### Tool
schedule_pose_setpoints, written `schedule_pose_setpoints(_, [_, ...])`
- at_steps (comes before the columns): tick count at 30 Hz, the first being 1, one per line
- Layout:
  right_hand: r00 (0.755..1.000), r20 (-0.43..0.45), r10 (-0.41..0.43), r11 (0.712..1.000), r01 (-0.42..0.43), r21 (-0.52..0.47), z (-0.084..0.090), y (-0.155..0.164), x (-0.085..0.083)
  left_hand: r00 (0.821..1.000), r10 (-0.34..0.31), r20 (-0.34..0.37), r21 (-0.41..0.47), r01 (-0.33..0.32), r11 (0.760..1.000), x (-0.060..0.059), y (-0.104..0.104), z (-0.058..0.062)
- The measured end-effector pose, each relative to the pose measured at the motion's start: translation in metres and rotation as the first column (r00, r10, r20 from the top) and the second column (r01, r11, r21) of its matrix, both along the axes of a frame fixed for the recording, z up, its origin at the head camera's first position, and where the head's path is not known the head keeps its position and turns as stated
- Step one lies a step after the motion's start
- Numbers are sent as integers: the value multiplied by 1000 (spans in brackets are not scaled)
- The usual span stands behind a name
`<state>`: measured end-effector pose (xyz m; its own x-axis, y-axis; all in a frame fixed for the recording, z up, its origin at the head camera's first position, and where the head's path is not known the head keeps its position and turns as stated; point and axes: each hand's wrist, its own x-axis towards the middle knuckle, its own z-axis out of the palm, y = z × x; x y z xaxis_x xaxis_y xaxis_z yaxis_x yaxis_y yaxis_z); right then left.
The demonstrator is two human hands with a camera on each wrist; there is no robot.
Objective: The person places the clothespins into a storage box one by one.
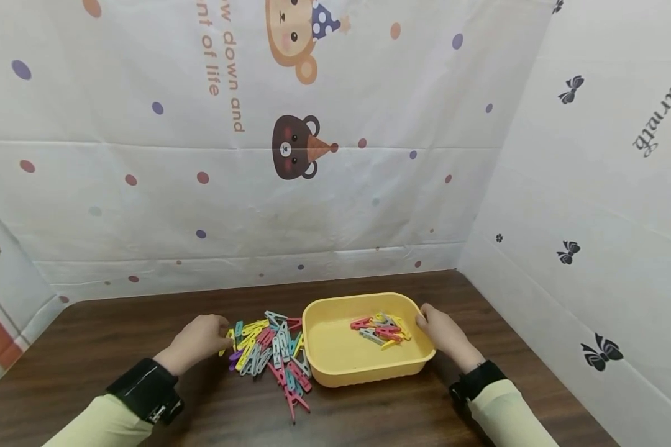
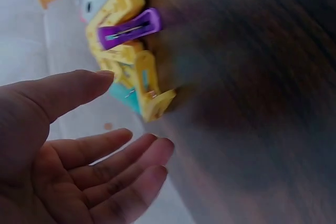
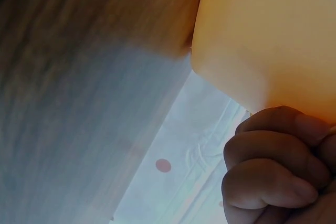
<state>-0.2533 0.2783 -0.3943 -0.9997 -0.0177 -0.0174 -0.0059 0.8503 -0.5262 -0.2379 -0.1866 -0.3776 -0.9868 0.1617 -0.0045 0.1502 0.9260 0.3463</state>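
Observation:
Colourful clothespins (image 1: 276,341) lie in a loose heap on the wooden table, in yellow, grey, red, teal and purple. At the heap's left edge is my left hand (image 1: 204,338), its thumb and fingers spread apart. Nothing sits between them in the left wrist view, where a yellow clothespin (image 2: 152,87) and a purple clothespin (image 2: 130,29) show just past the fingertips. My right hand (image 1: 444,335) grips the right rim of a yellow plastic basin (image 1: 332,310); the right wrist view shows its curled fingers (image 3: 273,177) against the basin's wall. Several clothespins (image 1: 383,329) lie inside the basin.
The basin stands directly right of the heap, close against it. One red clothespin (image 1: 293,400) sticks out toward the front of the dark wooden table (image 1: 229,422). A printed white cloth (image 1: 201,205) hangs behind the table and along its right side.

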Motion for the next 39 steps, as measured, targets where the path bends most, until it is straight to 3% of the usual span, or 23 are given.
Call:
schedule_pose_setpoints(8, [1000,-1,3,1000,-3,-3,-1,1,0,999,18,49,23,-19,1000,-13,7,-7])
schedule_pose_setpoints(17, [1000,-2,5,1000,-5,-4,3,0,-1,999,38,30,10,-39,999,-11,7,-10])
schedule_pose_setpoints(20, [1000,-7,9,1000,-9,-5,2,0,-1,999,41,23,-5,-41,999,-11,3,-6])
schedule_pose_setpoints(22, [1000,-12,10,1000,-10,-5,1,0,0,999,43,11,-7,-43,999,-12,-1,3])
schedule_pose_setpoints(25, [1000,-21,11,1000,-11,-3,0,0,0,999,34,-29,-5,-34,999,-16,-3,25])
schedule_pose_setpoints(29, [1000,-25,12,1000,-13,-3,-1,0,0,993,-30,-110,13,32,999,-23,6,59])
schedule_pose_setpoints(35, [1000,-16,6,1000,-6,-9,0,0,0,960,-139,-244,-56,129,990,-32,48,93])
schedule_pose_setpoints(39, [1000,-11,8,1000,-8,-13,1,0,0,946,-200,-253,-80,186,979,-36,82,110])
